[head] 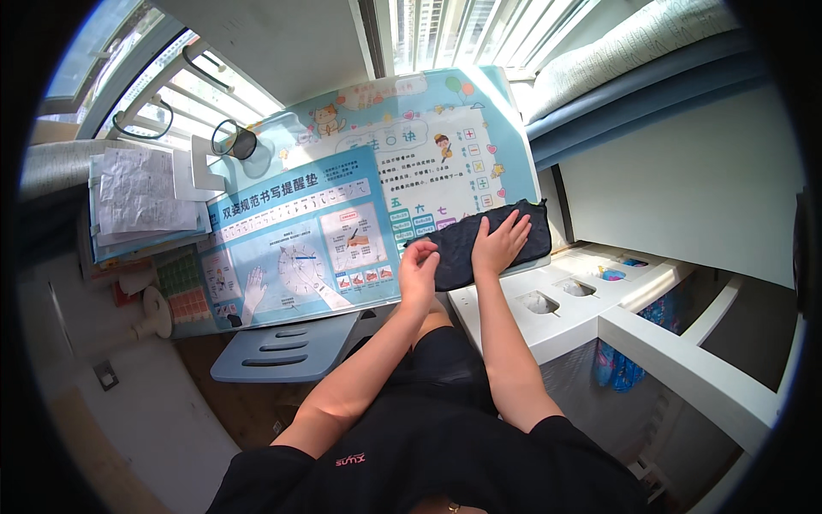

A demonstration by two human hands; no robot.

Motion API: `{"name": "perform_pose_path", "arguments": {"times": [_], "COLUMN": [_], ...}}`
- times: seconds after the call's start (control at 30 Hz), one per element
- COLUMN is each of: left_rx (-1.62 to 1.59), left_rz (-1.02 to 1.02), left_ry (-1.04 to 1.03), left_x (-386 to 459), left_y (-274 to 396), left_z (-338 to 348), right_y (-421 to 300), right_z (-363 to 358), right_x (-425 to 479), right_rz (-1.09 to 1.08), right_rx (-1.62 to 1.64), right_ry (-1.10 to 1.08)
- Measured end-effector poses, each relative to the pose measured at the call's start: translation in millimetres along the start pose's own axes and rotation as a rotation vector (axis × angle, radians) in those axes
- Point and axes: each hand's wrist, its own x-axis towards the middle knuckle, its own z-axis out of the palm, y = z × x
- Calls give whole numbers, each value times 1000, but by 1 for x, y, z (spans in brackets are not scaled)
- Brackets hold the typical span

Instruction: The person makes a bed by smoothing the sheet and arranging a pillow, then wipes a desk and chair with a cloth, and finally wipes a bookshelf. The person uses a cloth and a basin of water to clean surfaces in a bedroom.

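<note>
A dark folded cloth [456,254] lies flat along the front right edge of the desk. My right hand [501,244] rests palm down on it, with its fingers stretched out and slightly apart. At the cloth's left end is my left hand [419,270], loosely curled, with a gap between thumb and fingers and nothing seen in it. Whether its underside touches the cloth is hidden. Beneath the cloth is a printed desk mat [424,173] with cartoon figures and sums. A blue writing mat [289,257] overlaps it on the left.
A black mesh pen cup [243,142] stands near the window side. Papers [148,193] lie on a stack of books at the far left. A blue slotted chair [282,350] is tucked below the desk. White ladder-like steps [552,302] with cut-outs border the right side.
</note>
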Motion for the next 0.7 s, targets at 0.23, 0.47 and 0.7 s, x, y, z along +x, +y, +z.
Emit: {"name": "perform_pose_path", "arguments": {"times": [0.23,0.47,0.7], "left_rx": [892,1222,1193], "left_rz": [525,443,437], "left_ry": [552,518,516], "left_x": [146,157,160], "left_y": [37,32,37], "left_z": [-78,-70,-60], "right_y": [-60,-170,-273], "right_z": [12,76,122], "right_x": [-19,156,254], "right_rz": [-352,-348,-361], "right_rx": [-14,4,-5], "right_ry": [-174,29,47]}}
